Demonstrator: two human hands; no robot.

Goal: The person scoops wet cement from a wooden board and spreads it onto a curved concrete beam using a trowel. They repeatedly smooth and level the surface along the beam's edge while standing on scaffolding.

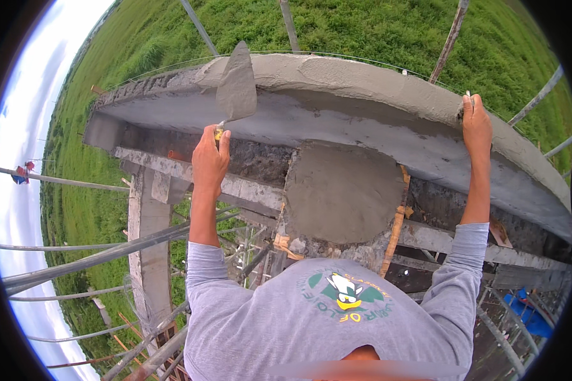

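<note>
My left hand (210,161) is closed around the yellow-marked handle of a pointed trowel (238,92). Grey mortar coats its blade, which points up and away over the inner side of a curved concrete ledge (343,76). Fresh mortar covers much of the ledge's top. Farther along, at the right, my right hand (477,130) is closed at the ledge's edge. A small pale end sticks out above its fingers, but the rest of what it grips is hidden. Between my arms, a broad heap of wet mortar (346,190) lies on a board across the trough behind the ledge.
A thin line runs along the ledge's outer edge. Scaffold poles (95,254) cross at the left, beside a concrete post (147,235). More poles rise beyond the ledge over green grass far below. A blue sheet (529,314) hangs at lower right, and wooden strips (395,222) flank the mortar.
</note>
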